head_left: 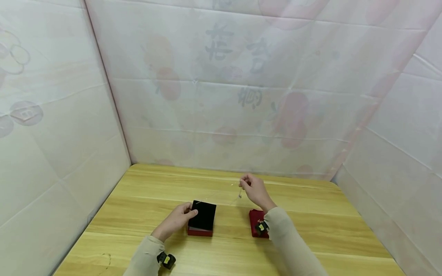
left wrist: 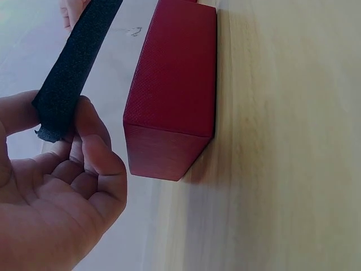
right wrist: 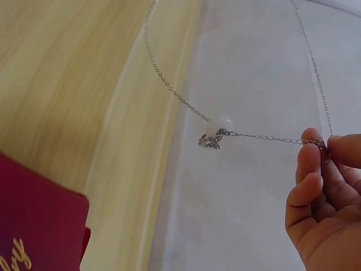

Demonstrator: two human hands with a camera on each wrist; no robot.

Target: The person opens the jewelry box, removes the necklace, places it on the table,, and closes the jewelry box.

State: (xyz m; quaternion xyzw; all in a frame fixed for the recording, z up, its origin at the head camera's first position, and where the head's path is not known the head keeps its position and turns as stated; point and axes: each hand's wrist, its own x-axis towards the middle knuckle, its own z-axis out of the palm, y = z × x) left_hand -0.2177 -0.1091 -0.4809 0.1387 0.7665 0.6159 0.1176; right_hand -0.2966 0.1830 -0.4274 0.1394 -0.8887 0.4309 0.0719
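My left hand (head_left: 175,221) pinches the edge of a black velvety pad (head_left: 203,215) between thumb and fingers. In the left wrist view the pad (left wrist: 76,70) is tilted up beside a small red box (left wrist: 172,68), whose front (head_left: 200,232) shows under the pad in the head view. Farther right, my right hand (head_left: 256,191) is raised and pinches a thin silver chain necklace (right wrist: 318,79). From it hangs a pendant (right wrist: 217,134) with a pale round bead and a small sparkling charm. The chain's far part leaves the right wrist view.
A red box lid (head_left: 255,222) with gold lettering lies on the wooden table (head_left: 145,203), partly hidden under my right wrist. Printed white curtains (head_left: 221,115) close off the back and both sides of the table.
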